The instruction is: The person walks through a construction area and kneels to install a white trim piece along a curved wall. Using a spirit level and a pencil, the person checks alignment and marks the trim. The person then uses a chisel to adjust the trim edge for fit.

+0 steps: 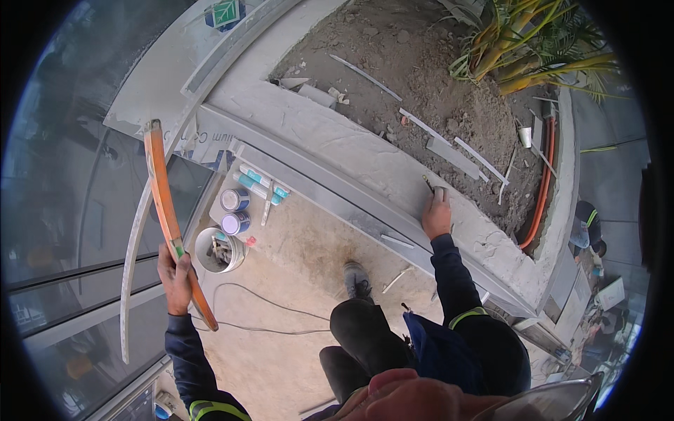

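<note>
We wrapped left fingers around orange level, nine o'clock; right fingers pinched slim marker, three o'clock; steady hold seemed best.

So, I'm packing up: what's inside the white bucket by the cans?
Inside the white bucket, jumbled greyish items show, too small to identify; whatever lies beneath them is covered.

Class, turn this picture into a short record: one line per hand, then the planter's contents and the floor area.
Left hand: gripping a long orange bar
Right hand: holding a small pencil-like item at the edge of the planter
Planter contents: soil, leafy plant, pale strips, orange pipe
Floor area: white bucket with items inside, two tins beside it
</note>
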Demonstrator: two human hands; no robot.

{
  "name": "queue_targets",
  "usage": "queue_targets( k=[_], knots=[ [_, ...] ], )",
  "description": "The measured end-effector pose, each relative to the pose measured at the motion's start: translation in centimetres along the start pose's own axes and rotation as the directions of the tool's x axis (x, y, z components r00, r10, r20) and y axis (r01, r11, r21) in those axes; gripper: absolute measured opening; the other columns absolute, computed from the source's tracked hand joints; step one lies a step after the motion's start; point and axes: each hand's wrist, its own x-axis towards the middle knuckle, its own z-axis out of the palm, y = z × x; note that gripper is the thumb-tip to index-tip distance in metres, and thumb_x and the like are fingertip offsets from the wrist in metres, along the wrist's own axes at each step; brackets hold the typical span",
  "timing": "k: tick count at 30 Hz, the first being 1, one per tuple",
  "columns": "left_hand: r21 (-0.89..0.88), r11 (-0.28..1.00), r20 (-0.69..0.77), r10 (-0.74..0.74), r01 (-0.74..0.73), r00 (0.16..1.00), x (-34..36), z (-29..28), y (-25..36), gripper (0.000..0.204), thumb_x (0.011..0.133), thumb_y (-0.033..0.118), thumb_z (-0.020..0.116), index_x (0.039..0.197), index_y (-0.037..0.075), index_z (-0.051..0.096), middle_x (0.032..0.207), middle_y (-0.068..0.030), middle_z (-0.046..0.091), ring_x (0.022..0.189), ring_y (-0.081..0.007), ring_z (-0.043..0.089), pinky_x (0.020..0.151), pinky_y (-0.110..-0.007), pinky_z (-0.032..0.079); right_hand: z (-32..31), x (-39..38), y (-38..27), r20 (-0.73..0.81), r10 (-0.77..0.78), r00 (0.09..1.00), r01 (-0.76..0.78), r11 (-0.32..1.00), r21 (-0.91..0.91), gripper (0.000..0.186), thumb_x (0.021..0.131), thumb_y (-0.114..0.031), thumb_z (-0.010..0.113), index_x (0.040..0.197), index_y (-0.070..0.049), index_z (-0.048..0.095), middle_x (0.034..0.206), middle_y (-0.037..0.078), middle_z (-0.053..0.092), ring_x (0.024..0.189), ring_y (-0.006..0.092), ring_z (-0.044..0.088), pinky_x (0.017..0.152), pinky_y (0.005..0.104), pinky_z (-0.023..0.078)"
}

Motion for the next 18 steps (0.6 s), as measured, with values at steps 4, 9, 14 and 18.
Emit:
queue_targets(
  k=[4, 9, 14, 18],
  knots=[
    [-0.002, 0.974, -0.124, -0.225, 0.227, 0.966, -9.2, -1.4, 0.1, 0.054, 0.081, 0.041, 0.078, 0.11, 0.002, 0.052, 0.088, 0.0007, 0.044, 0.077, -0.0116, 0.042, 0.069, -0.026, 0.038, 1.1, 1.7, 0.2, 0.158, 0.068, 0.985, -0.047, 0.99, -0.135, 0.021, 0.101, -0.014, 0.05, 0.111, 0.005, 0.052, 0.119, 0.035, 0.054, 0.099, 0.0558, 0.056, 0.086, 0.0581, 0.047],
    [0.089, 0.866, -0.24, -0.461, 0.492, 0.855, -15.0, -2.0, 8.4, 0.046, 0.074, 0.013, 0.076, 0.113, -0.002, 0.056, 0.084, -0.0062, 0.06, 0.072, -0.0132, 0.056, 0.067, -0.029, 0.05, 1.6, 3.1, 0.8, 0.227, 0.11, 0.968, -0.071, 0.982, -0.173, 0.028, 0.1, -0.016, 0.051, 0.122, 0.002, 0.053, 0.119, 0.031, 0.058, 0.101, 0.0541, 0.058, 0.085, 0.0602, 0.047],
    [-0.021, 0.892, -0.03, -0.453, 0.452, 0.891, -5.9, -1.7, 14.3, 0.048, 0.077, 0.013, 0.079, 0.116, -0.004, 0.057, 0.087, -0.0069, 0.062, 0.077, -0.0135, 0.058, 0.072, -0.03, 0.05, -5.0, 10.5, -3.4, 0.505, 0.293, 0.812, -0.147, 0.94, -0.309, 0.033, 0.099, -0.021, 0.055, 0.125, 0.001, 0.055, 0.116, 0.034, 0.06, 0.102, 0.0533, 0.06, 0.085, 0.0589, 0.05],
    [-0.04, 0.903, 0.281, -0.4, 0.427, 0.872, 8.5, -2.9, 21.9, 0.045, 0.08, 0.009, 0.075, 0.119, -0.005, 0.056, 0.093, -0.0065, 0.06, 0.084, -0.0132, 0.056, 0.076, -0.03, 0.049, -17.1, 24.7, -18.5, 0.411, -0.083, 0.908, 0.128, 0.988, -0.082, 0.026, 0.097, -0.018, 0.059, 0.117, -0.001, 0.061, 0.109, 0.026, 0.064, 0.093, 0.048, 0.064, 0.08, 0.0527, 0.053]
  ],
)
